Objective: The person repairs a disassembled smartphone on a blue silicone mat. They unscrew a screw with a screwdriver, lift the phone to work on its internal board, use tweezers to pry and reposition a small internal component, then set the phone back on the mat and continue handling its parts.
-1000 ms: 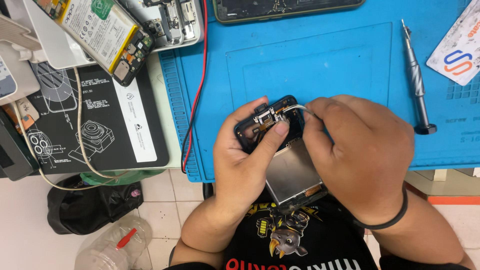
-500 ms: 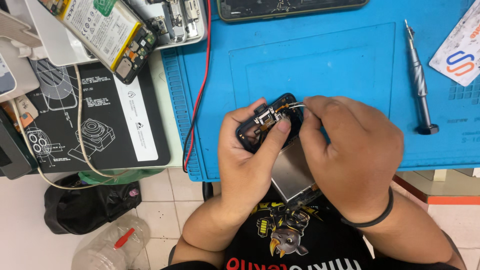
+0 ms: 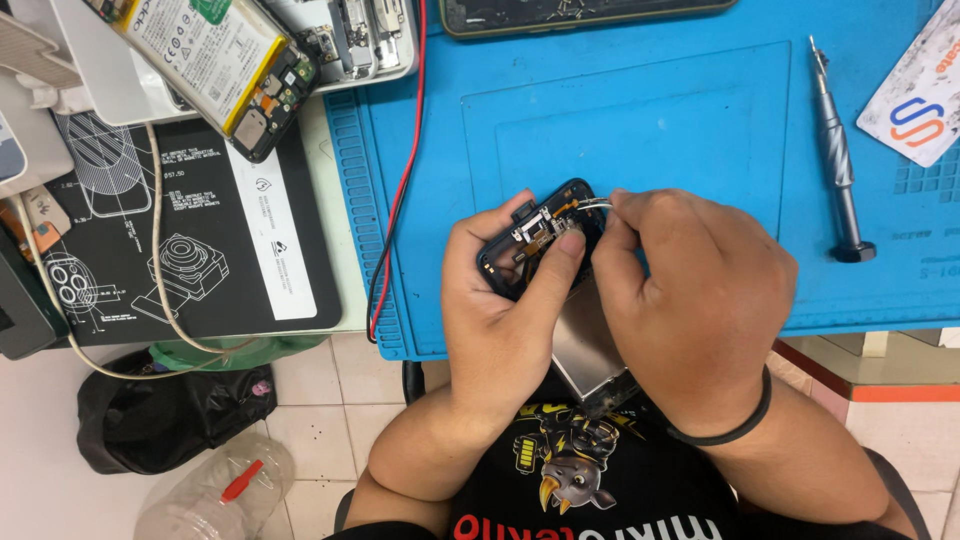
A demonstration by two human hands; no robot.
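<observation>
An opened phone (image 3: 540, 235) with its dark frame and inner parts exposed is held over the near edge of the blue work mat (image 3: 680, 110). My left hand (image 3: 505, 320) grips the phone from below, thumb pressed on the parts at its top end. My right hand (image 3: 690, 300) pinches a thin metal tool, seemingly tweezers (image 3: 592, 204), whose tip touches the phone's upper corner. The silver lower part of the phone (image 3: 590, 350) shows between my wrists.
A grey screwdriver (image 3: 838, 150) lies on the mat at right, next to a white card (image 3: 915, 95). Another opened phone with a battery (image 3: 215, 55) rests at top left above a black printed mat (image 3: 190, 240). A red and black wire (image 3: 400, 190) runs down the mat's left edge.
Both hands keep their grip on the phone and tool; my right hand has shifted very slightly left. Nothing else moved.
</observation>
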